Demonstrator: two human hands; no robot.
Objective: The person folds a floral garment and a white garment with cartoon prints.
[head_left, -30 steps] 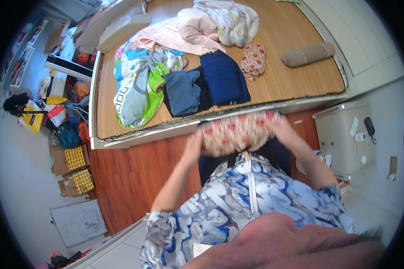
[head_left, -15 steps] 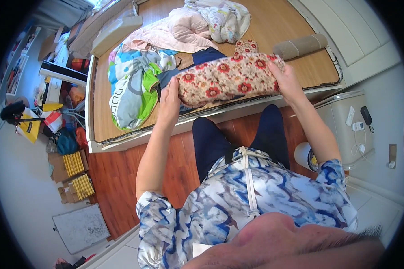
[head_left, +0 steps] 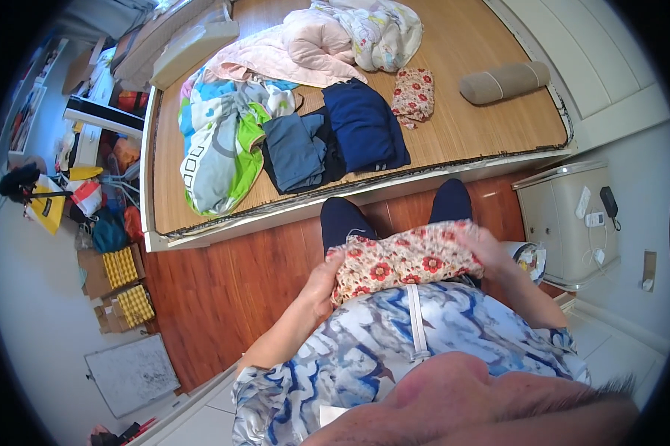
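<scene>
A folded floral cloth [head_left: 409,262], cream with red flowers, is stretched sideways in front of my waist. My left hand [head_left: 322,284] grips its left end, while my right hand [head_left: 492,253], a little blurred, closes on the other end. Beyond, on the bed's wooden board [head_left: 461,137], a smaller folded piece of similar floral cloth [head_left: 414,95] lies beside a folded navy garment [head_left: 368,123]. Left of that are a folded grey garment [head_left: 295,151] on top of a black one and a crumpled green, white and blue cloth [head_left: 223,152].
A pink quilt [head_left: 268,53] and a white patterned one [head_left: 385,37] lie bunched at the back of the bed. A rolled beige bolster [head_left: 504,82] rests on the right. The bed's raised edge [head_left: 424,165] runs ahead of my knees; a bin [head_left: 532,260] and beige cabinet [head_left: 558,223] stand right.
Both hands have brought the floral cloth down and back from over the bed edge to my waist. The folded navy and grey garments on the bed are now uncovered.
</scene>
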